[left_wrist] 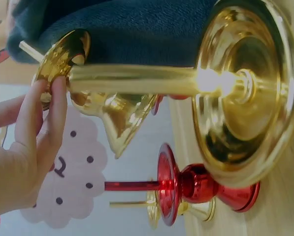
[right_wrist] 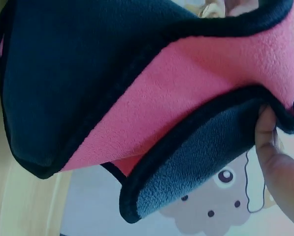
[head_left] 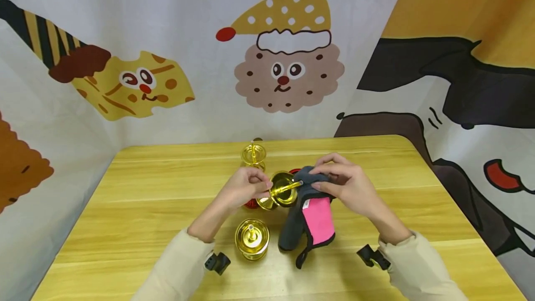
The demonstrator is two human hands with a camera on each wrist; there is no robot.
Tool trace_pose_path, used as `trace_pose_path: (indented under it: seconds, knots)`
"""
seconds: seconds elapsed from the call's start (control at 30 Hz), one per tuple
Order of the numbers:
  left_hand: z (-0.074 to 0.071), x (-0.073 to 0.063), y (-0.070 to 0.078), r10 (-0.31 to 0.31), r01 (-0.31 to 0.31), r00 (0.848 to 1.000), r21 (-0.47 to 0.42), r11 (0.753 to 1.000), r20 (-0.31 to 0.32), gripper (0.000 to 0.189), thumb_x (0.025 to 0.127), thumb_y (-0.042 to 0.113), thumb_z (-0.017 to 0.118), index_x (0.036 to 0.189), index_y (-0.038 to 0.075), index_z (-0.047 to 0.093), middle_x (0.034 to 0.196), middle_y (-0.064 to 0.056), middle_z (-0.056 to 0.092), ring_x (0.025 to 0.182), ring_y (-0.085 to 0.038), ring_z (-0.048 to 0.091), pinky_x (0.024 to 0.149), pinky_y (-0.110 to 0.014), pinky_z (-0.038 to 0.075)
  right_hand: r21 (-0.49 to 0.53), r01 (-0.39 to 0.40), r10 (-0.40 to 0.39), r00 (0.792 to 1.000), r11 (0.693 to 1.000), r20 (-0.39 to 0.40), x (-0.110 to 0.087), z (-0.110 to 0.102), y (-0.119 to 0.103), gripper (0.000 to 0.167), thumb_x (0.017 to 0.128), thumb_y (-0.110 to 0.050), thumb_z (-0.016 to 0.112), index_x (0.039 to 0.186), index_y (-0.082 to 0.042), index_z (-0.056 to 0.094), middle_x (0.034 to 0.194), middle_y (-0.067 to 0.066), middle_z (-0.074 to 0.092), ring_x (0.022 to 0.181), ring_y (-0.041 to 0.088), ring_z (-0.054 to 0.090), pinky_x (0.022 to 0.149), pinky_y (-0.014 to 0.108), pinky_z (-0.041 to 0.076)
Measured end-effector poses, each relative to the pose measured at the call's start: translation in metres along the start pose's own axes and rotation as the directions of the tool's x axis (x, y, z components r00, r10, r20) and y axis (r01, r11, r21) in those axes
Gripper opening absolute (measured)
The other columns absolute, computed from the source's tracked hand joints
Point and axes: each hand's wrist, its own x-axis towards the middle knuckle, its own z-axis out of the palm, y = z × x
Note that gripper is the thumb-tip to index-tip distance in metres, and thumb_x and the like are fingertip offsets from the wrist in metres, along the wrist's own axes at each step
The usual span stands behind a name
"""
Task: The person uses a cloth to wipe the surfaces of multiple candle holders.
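My left hand (head_left: 244, 187) pinches the rim of a gold candlestick (head_left: 275, 193), tilted with its thin stem pointing right. In the left wrist view, fingertips and thumb sit at the edge of its gold dish (left_wrist: 50, 73), and its flared base hangs below. My right hand (head_left: 347, 182) grips a dark grey cloth (head_left: 290, 231) with a pink underside and black trim. The cloth is bunched against the candlestick's right side and drapes down in front. In the right wrist view, the thumb (right_wrist: 277, 167) presses on a fold of the cloth, which hides most of the candlestick.
One gold candlestick (head_left: 252, 240) stands upright in front, another (head_left: 252, 153) at the back of the wooden table (head_left: 167, 189). A red candlestick (left_wrist: 198, 184) stands between them, mostly covered in the head view. Behind the table hangs a printed curtain (head_left: 167, 27).
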Motion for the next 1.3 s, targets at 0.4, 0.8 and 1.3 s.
trace_pose_path:
  seconds: [0.4, 0.8, 1.3]
  knots:
    - [0.000, -0.002, 0.006, 0.019, -0.019, 1.000, -0.088, 0.996, 0.003, 0.031, 0.089, -0.010, 0.049, 0.119, -0.015, 0.047, 0.094, -0.018, 0.053, 0.070, -0.016, 0.058, 0.071, -0.029, 0.054, -0.107, 0.047, -0.066, 0.982, 0.993, -0.178, -0.010, 0.026, 0.009, 0.025, 0.075, 0.013, 0.067, 0.096, -0.001, 0.065, 0.105, 0.011, 0.056, 0.078, 0.012, 0.055, 0.062, 0.015, 0.047]
    - [0.000, -0.005, 0.004, 0.013, -0.019, 0.998, -0.112, 0.994, -0.054, 0.028, 0.087, -0.012, 0.050, 0.114, -0.016, 0.050, 0.097, -0.021, 0.053, 0.072, -0.018, 0.058, 0.070, -0.028, 0.054, -0.273, 0.087, -0.102, 0.994, 0.958, -0.040, -0.022, 0.043, 0.019, 0.040, 0.073, 0.000, 0.074, 0.112, -0.004, 0.065, 0.128, 0.015, 0.045, 0.109, 0.027, 0.049, 0.079, 0.028, 0.048]
    - [0.000, -0.007, 0.000, 0.038, -0.038, 0.999, -0.056, 0.998, -0.003, 0.028, 0.085, -0.012, 0.052, 0.112, -0.016, 0.051, 0.091, -0.020, 0.054, 0.071, -0.018, 0.058, 0.070, -0.032, 0.054, -0.241, 0.037, -0.049, 0.998, 0.970, -0.044, -0.021, 0.040, 0.014, 0.024, 0.071, 0.005, 0.074, 0.094, -0.001, 0.071, 0.113, 0.017, 0.055, 0.096, 0.030, 0.058, 0.071, 0.028, 0.053]
